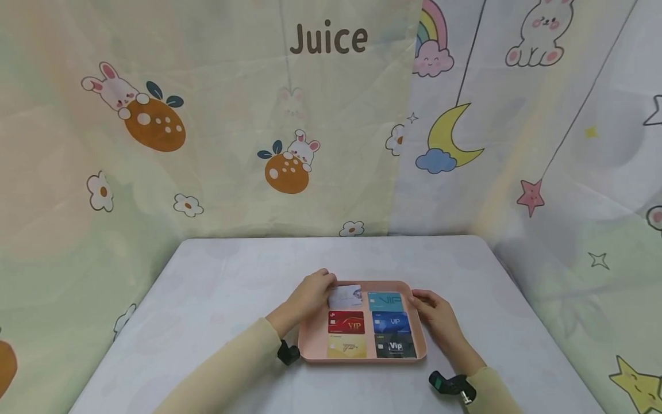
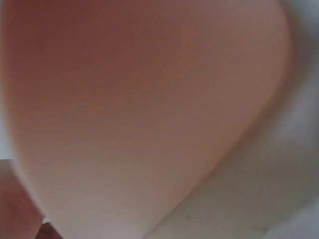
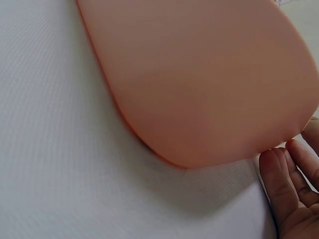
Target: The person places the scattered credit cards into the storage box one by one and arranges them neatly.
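Observation:
A pink tray (image 1: 312,345) carries two columns of cards. The left column has a white card (image 1: 343,297), a red VIP card (image 1: 345,322) and a gold card (image 1: 346,347). On the right are a teal VIP card (image 1: 385,301), a blue VIP card (image 1: 391,322) and a black Vip card (image 1: 395,346). My left hand (image 1: 309,294) grips the tray's far left corner, beside the white card. My right hand (image 1: 439,316) holds the right rim near its far end; its fingers (image 3: 277,184) meet the tray's edge in the right wrist view. Blurred pink fills most of the left wrist view.
Beneath the tray is a white-covered table (image 1: 233,270). A patterned cloth backdrop (image 1: 233,115) rises behind the table and along both sides. Each wrist wears a small black camera, such as the one by the right sleeve (image 1: 491,391).

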`<control>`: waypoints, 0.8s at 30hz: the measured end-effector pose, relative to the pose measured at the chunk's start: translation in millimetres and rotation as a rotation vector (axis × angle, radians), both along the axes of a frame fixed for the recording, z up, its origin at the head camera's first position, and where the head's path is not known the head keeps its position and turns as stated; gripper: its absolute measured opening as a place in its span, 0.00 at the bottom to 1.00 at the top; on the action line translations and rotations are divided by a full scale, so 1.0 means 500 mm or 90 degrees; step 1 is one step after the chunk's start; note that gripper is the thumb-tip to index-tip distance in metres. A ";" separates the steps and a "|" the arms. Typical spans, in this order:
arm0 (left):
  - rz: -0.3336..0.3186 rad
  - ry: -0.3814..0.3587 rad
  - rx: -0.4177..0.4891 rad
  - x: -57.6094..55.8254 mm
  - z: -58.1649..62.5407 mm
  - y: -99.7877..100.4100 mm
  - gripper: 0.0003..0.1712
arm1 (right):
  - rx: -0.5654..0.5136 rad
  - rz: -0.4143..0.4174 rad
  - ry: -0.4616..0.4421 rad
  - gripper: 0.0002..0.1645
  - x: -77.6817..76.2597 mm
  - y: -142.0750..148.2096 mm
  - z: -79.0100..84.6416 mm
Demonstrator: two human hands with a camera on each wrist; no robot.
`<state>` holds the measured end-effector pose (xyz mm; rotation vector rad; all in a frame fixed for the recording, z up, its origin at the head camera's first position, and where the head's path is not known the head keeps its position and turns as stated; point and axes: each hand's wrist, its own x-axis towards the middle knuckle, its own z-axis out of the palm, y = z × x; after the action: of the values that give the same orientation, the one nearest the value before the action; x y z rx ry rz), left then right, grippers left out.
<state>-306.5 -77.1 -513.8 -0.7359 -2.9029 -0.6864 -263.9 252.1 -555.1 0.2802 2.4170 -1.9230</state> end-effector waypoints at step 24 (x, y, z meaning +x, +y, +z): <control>-0.079 -0.040 -0.261 0.093 0.024 0.067 0.23 | -0.008 0.004 0.012 0.32 0.001 0.000 0.003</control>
<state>-260.3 -43.7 -501.5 -0.9536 -3.1140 -0.1153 -263.5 252.2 -553.6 0.2549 2.4130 -1.9474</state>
